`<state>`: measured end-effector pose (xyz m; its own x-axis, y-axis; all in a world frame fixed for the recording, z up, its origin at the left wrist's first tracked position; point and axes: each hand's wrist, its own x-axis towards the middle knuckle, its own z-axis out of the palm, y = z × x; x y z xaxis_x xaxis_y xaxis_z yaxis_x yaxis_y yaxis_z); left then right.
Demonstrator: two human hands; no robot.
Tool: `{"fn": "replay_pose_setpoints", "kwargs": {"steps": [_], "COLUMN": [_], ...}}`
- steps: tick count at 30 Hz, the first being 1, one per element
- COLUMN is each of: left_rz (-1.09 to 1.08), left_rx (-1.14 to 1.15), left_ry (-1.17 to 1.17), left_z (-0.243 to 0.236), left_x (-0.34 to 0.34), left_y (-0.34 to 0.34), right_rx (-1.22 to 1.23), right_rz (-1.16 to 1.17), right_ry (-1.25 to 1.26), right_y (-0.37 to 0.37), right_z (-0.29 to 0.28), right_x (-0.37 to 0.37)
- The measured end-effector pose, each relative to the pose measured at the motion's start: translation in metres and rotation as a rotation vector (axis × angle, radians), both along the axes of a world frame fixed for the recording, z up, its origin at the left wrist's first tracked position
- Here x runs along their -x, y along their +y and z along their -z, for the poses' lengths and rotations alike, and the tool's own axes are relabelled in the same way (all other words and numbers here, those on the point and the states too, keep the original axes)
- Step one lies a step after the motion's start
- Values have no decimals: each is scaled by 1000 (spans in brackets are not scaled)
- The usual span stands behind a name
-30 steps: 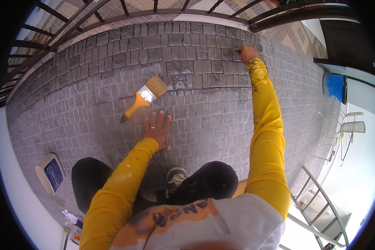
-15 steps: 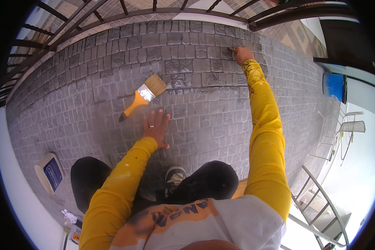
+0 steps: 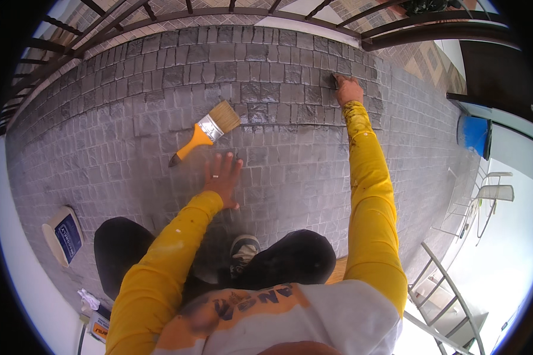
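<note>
The grey paved floor carries a darker, wet-looking band toward its far edge. The paintbrush lies left of the floor's middle, bristles toward that band; a sideways sweep of the left hand, spread near the handle with its grip released, could knock it. The right hand reaches near the far edge, hiding whatever is beneath; whether its grip is clenched or grasping something small cannot be told.

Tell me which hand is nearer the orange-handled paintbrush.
Left: the left hand is just below the orange-handled paintbrush in view; the right hand is much farther, toward the upper right.
</note>
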<state>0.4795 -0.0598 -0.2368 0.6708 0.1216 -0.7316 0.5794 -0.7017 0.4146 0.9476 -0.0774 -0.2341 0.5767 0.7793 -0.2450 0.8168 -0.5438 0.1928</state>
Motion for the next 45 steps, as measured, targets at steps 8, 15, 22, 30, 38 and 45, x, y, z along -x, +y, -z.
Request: {"fn": "replay_pose_setpoints", "kwargs": {"steps": [8, 15, 22, 30, 38, 45], "left_rz": [24, 27, 4, 49, 22, 26], "left_rx": [7, -15, -25, 26, -14, -5], "left_ry": [26, -7, -22, 54, -1, -6], "left_z": [-4, -12, -16, -15, -14, -12], "left_x": [-1, -1, 0, -3, 3, 4], "left_y": [5, 4, 3, 3, 4, 5], "right_rx": [19, -63, -222, -28, -227, -247], "right_rz": [33, 84, -30, -77, -244, -401], "right_ry": [27, 39, -42, 31, 66, 21], "right_y": [17, 6, 3, 8, 62, 126], "right_z": [-7, 1, 25, -3, -36, 9], "right_x": [-5, -9, 11, 10, 32, 88]}}
